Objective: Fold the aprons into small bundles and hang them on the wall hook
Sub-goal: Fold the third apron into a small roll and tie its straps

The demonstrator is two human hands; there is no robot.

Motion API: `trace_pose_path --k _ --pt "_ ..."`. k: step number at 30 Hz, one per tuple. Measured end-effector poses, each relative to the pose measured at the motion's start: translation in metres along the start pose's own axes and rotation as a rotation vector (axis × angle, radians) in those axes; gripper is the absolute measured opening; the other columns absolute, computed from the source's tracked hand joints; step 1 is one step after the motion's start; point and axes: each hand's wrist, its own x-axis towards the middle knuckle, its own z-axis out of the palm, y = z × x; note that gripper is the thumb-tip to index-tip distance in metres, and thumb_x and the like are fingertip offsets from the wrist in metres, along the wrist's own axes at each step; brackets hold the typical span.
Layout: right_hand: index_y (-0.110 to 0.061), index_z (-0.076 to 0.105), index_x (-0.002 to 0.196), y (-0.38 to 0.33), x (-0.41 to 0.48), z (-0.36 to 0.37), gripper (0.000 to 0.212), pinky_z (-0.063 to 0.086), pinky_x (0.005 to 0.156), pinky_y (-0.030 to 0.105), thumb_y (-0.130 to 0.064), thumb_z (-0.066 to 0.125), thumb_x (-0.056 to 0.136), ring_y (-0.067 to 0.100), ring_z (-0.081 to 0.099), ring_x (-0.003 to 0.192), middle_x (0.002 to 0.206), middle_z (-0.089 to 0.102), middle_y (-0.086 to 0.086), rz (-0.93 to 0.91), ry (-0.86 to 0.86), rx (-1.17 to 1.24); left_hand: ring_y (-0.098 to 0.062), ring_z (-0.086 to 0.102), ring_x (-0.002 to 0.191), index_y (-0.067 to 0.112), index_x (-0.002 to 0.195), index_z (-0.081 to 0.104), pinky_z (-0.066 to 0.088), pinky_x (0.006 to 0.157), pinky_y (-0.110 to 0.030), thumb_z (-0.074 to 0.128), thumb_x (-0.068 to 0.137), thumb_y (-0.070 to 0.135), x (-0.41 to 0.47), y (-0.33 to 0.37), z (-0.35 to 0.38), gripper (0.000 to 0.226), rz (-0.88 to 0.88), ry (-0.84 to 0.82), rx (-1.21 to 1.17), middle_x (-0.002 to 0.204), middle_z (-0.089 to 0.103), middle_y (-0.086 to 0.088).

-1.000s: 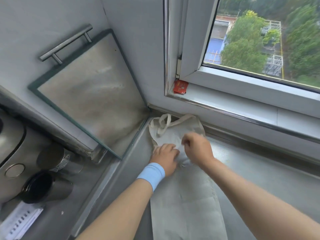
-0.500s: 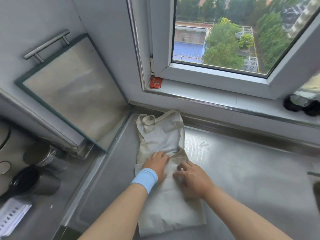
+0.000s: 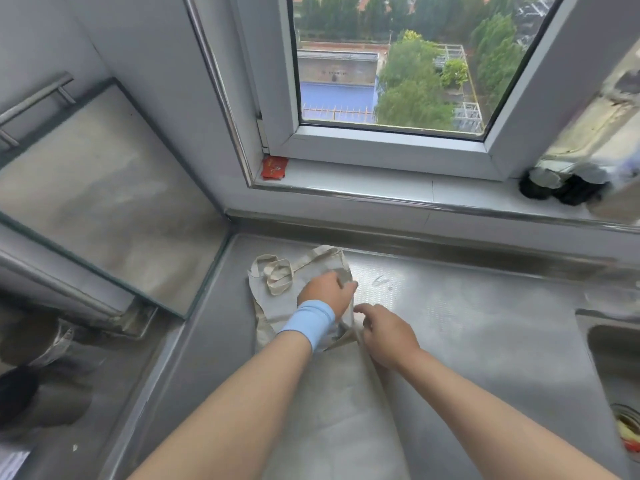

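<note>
A beige apron (image 3: 337,414) lies lengthwise on the steel counter (image 3: 485,327), its bib end toward the window. Its straps (image 3: 277,276) sit coiled on the bib. My left hand (image 3: 323,292), with a light blue wristband, rests on the bib, and its fingers curl over the bib's right edge. Just below and to the right, my right hand (image 3: 388,336) sits at the apron's waist with its fingers closed on a fold of cloth. The lower apron runs out under my forearms. No wall hook is in view.
A sink (image 3: 613,344) opens at the right edge of the counter. A red packet (image 3: 274,167) and dark objects (image 3: 554,190) sit on the window sill. A glass-edged panel (image 3: 104,202) leans at the left, with metal cups (image 3: 38,393) below it.
My left hand has moved up from the apron's waist onto the bib and taken its right edge. My right hand has moved up to the waist fold. The view has shifted right.
</note>
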Motion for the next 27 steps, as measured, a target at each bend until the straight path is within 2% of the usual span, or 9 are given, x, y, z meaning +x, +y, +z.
trace_pose_path --k 5,9,12,16,18,20,22,24,27 --pt "-0.039 0.055 0.132 -0.005 0.027 -0.008 0.052 0.044 0.078 0.029 -0.012 0.044 0.088 0.013 0.059 0.100 0.116 0.057 -0.010 -0.051 -0.015 0.094 -0.025 0.057 0.079 0.016 0.091 0.058 0.042 0.067 -0.028 0.053 0.082 0.048 0.045 0.028 -0.010 0.033 -0.082 -0.036 0.165 0.084 0.058 0.000" --pt "-0.037 0.063 0.109 0.003 0.034 -0.006 0.032 0.051 0.079 0.030 -0.031 0.054 0.080 0.008 0.062 0.088 0.096 0.066 -0.017 0.040 -0.100 0.252 -0.027 0.062 0.104 0.022 0.121 0.061 0.047 0.079 -0.031 0.050 0.086 0.021 0.066 0.027 -0.015 0.037 -0.131 -0.094 0.177 0.120 0.063 -0.003" --pt "-0.025 0.065 0.077 0.010 0.034 0.002 0.024 0.048 0.064 0.028 -0.048 0.062 0.072 0.008 0.059 0.068 0.069 0.064 -0.013 0.024 -0.179 0.243 -0.030 0.063 0.100 0.014 0.121 0.062 0.049 0.082 -0.030 0.048 0.086 0.015 0.073 0.017 -0.016 0.037 -0.239 -0.105 -0.047 0.120 0.065 -0.009" --pt "-0.008 0.056 0.063 0.012 0.037 0.005 0.034 0.046 0.056 0.034 -0.038 0.058 0.080 0.014 0.050 0.056 0.056 0.055 0.002 0.013 -0.189 0.204 -0.033 0.070 0.090 -0.004 0.110 0.064 0.057 0.084 -0.038 0.049 0.091 0.026 0.089 0.005 -0.024 0.038 -0.407 -0.062 -0.435 0.096 0.072 -0.020" --pt "-0.008 0.052 0.056 0.013 0.037 0.000 0.037 0.043 0.051 0.028 -0.030 0.059 0.085 0.012 0.052 0.048 0.048 0.051 -0.002 0.053 -0.185 0.273 -0.035 0.070 0.084 -0.005 0.107 0.059 0.058 0.071 -0.039 0.052 0.096 0.032 0.095 0.004 -0.031 0.039 -0.490 -0.010 -0.655 0.093 0.070 -0.021" --pt "-0.013 0.050 0.049 0.016 0.037 -0.007 0.041 0.041 0.048 0.024 -0.023 0.061 0.087 0.012 0.052 0.043 0.046 0.051 -0.002 0.104 -0.174 0.387 -0.031 0.066 0.066 0.004 0.106 0.054 0.058 0.059 -0.042 0.053 0.097 0.023 0.092 0.008 -0.038 0.021 -0.551 0.026 -0.916 0.081 0.063 -0.019" --pt "-0.013 0.049 0.048 0.018 0.038 -0.012 0.040 0.040 0.049 0.025 -0.022 0.062 0.085 0.014 0.048 0.041 0.045 0.048 0.000 0.155 -0.178 0.440 -0.029 0.063 0.060 0.003 0.104 0.053 0.058 0.051 -0.041 0.055 0.097 0.021 0.088 0.011 -0.038 0.020 -0.539 0.017 -1.052 0.077 0.060 -0.015" --pt "-0.015 0.047 0.050 0.020 0.039 -0.017 0.036 0.037 0.053 0.028 -0.026 0.061 0.081 0.016 0.043 0.046 0.047 0.044 0.000 0.201 -0.176 0.362 -0.031 0.067 0.070 -0.001 0.109 0.057 0.057 0.050 -0.037 0.052 0.098 0.020 0.086 0.012 -0.031 0.024 -0.476 -0.031 -1.104 0.091 0.065 -0.014" --pt "-0.016 0.049 0.058 0.021 0.038 -0.023 0.024 0.035 0.053 0.027 -0.026 0.052 0.079 0.021 0.052 0.060 0.061 0.056 -0.002 0.317 -0.118 0.106 -0.020 0.065 0.064 0.010 0.104 0.061 0.049 0.049 -0.022 0.045 0.099 0.016 0.078 0.012 -0.029 0.017 -0.293 0.040 -0.980 0.098 0.066 -0.006"
